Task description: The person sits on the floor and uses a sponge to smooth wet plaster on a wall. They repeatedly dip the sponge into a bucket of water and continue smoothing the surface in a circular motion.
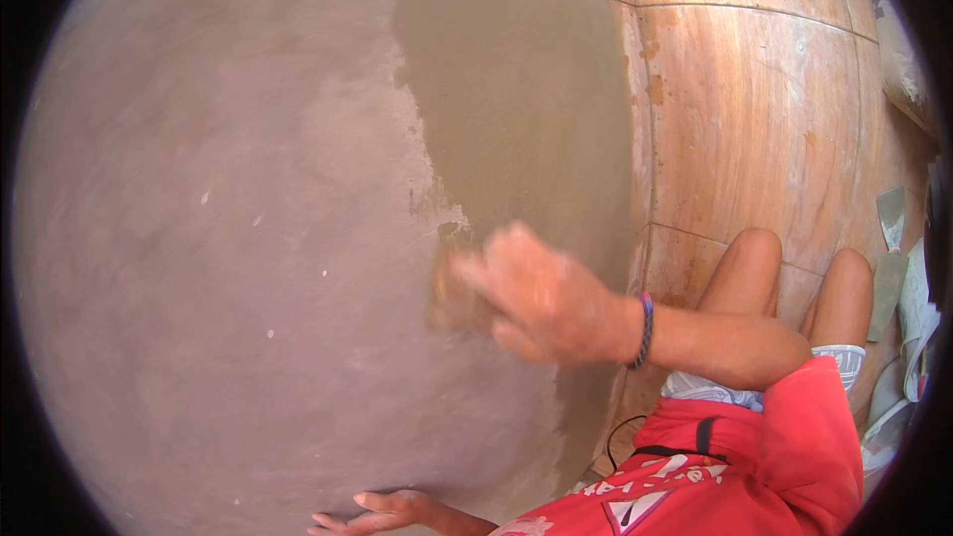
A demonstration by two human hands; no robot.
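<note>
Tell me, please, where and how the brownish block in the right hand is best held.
Probably grip the brownish block by its right side, from the right: that side faces the right hand, the left juts free; blur hides details.

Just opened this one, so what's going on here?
A person in a red shirt is at a grey wall, knees bent above wood-look floor tiles. The right hand grips a brownish block-like thing at the wall, near the ragged edge of a darker band beside the floor. Hand and block are too blurred to say exactly what it is. The left hand is open, low in view; whether it touches the wall is unclear.
</note>
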